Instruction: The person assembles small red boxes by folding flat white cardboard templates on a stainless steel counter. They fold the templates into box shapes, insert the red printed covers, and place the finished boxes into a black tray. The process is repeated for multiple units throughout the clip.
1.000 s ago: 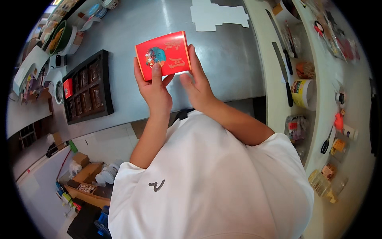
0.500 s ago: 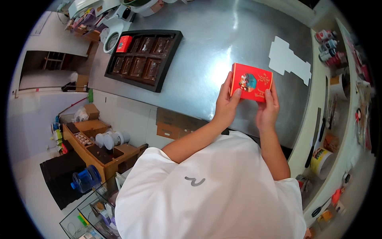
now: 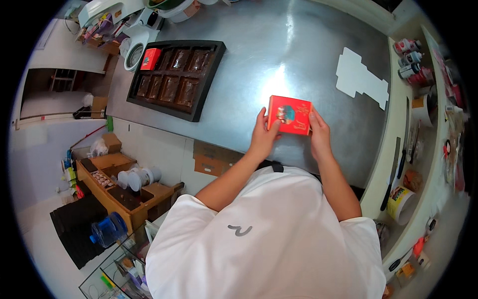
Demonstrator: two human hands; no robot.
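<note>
Here: left hand [image 3: 262, 135], right hand [image 3: 318, 134] hold red box [image 3: 289, 114], apparently shut.

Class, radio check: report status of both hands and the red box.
Left hand and right hand gripping red box by its sides, above steel table. Black tray off to the left, flat white cutout to the right. Nothing obstructing.

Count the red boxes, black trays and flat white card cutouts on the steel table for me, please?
Red boxes: 2, one held between left hand and right hand, one in the tray
Black trays: 1
Flat white cutouts: 1
Total: 4
</note>
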